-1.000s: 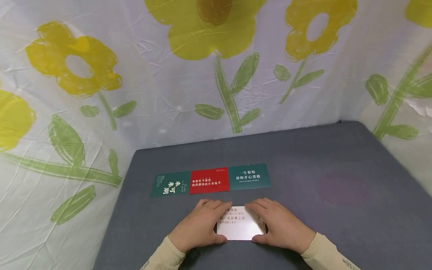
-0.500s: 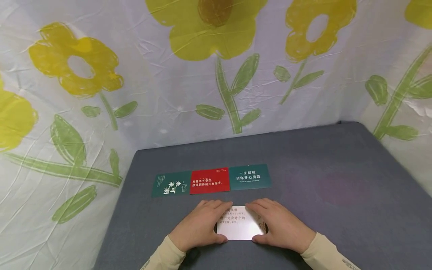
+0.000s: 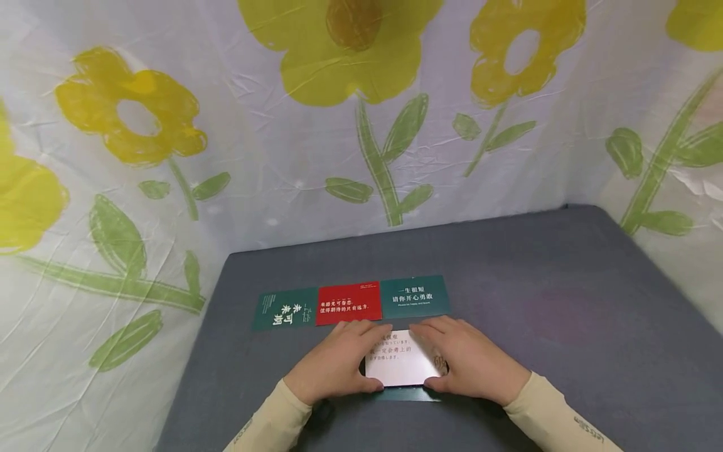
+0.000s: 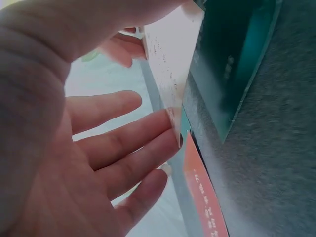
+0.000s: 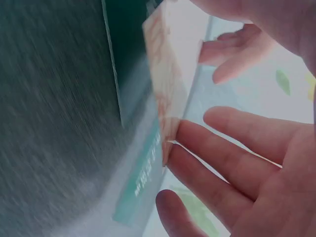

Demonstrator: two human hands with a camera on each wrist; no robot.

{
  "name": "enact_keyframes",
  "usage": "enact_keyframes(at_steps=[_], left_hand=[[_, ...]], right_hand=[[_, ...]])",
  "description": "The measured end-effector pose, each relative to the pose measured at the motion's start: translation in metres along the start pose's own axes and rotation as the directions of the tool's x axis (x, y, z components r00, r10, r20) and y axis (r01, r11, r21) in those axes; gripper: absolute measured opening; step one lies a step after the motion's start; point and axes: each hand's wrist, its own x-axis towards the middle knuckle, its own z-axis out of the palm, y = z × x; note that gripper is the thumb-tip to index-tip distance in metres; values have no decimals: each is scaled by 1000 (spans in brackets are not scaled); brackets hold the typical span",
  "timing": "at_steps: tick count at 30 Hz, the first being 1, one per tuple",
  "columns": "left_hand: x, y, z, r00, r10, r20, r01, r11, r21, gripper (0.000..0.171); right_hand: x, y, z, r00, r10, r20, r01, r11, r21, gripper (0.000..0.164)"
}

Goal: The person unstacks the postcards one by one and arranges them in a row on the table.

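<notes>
A white card [image 3: 402,367] with brown printed characters is held up off the table between both hands. My left hand [image 3: 337,364] pinches its left side, thumb at the near edge and fingers at the far edge. On the right side my right hand [image 3: 470,361] grips it the same way. Below it a dark green card [image 3: 408,394] lies flat on the table, mostly covered in the head view. Both wrist views show a gap between the raised white card [image 4: 173,54] and the green card [image 5: 129,59] beneath.
Behind the hands three cards lie in a row: a green card [image 3: 302,300] on the left, a red card [image 3: 349,295] in the middle and another green card [image 3: 415,304] on the right. The grey table [image 3: 542,270] meets a flowered curtain [image 3: 271,157] at the back.
Both hands have raised the white card off the table and moved it slightly away from the person. The near part of the green card below has come into view.
</notes>
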Motion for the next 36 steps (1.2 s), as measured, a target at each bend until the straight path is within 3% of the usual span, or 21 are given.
enact_keyframes(at_steps=[10, 16, 27, 36], left_hand=[[47, 9, -2, 999, 1, -49, 1, 999, 45, 101], [91, 18, -4, 996, 25, -82, -18, 996, 85, 101], [171, 38, -3, 998, 43, -48, -36, 991, 130, 97], [204, 40, 11, 999, 51, -12, -50, 996, 78, 96]], right_hand=[[9, 36, -25, 998, 56, -5, -56, 998, 30, 86], [4, 71, -42, 993, 113, -24, -109, 987, 120, 83], [-9, 132, -52, 969, 244, -21, -237, 955, 176, 83], [-12, 158, -53, 958, 288, 12, -285, 938, 198, 90]])
